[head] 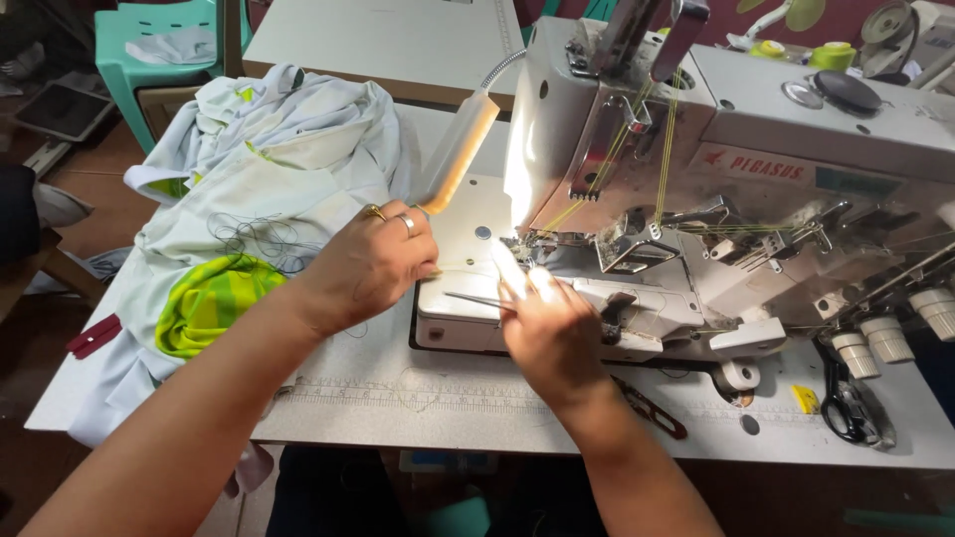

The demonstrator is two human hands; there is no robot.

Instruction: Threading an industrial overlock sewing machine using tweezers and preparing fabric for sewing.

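Observation:
My left hand (373, 264), with rings on two fingers, rests on the left side of the white bed plate (450, 308) of an industrial sewing machine (756, 169). My right hand (542, 323) reaches to the needle area (522, 244), fingers pinched under the lamp's glare; thin metal tweezers (473, 298) stick out to the left from it. Yellow thread (665, 149) runs down the machine's front to the needles. Whether the fingers also hold thread is hidden by glare.
A heap of pale fabric with a green-yellow piece (214, 298) lies on the table's left. A gooseneck lamp (460, 149) shines on the bed. Black scissors (851, 403) lie at the right, a red clip (95, 335) at the left, and a green plastic chair (159, 45) stands behind.

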